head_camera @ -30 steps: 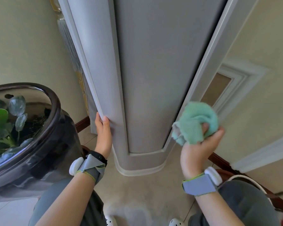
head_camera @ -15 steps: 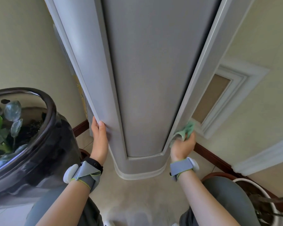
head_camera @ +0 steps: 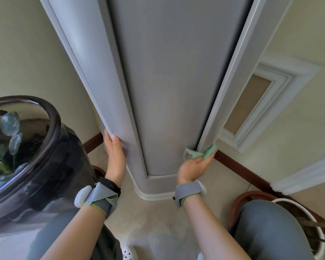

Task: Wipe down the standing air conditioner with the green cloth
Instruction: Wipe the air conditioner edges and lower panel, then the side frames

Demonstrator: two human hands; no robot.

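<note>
The tall grey standing air conditioner (head_camera: 169,81) rises in the corner ahead, seen from above toward its base. My right hand (head_camera: 194,165) holds the green cloth (head_camera: 202,153) against the unit's lower right edge, close to the floor; most of the cloth is hidden behind my fingers and the edge. My left hand (head_camera: 115,156) rests flat with straight fingers on the unit's lower left side.
A large dark glossy planter (head_camera: 36,162) with green leaves stands close at the left. A white pot on a brown stand (head_camera: 311,218) sits at the lower right. Beige walls with a dark baseboard (head_camera: 240,171) and white moulding close in behind the unit. My knees are low in view.
My right hand carried the bunched cloth from the air beside the unit down to its lower right edge. My left hand stayed on the left side.
</note>
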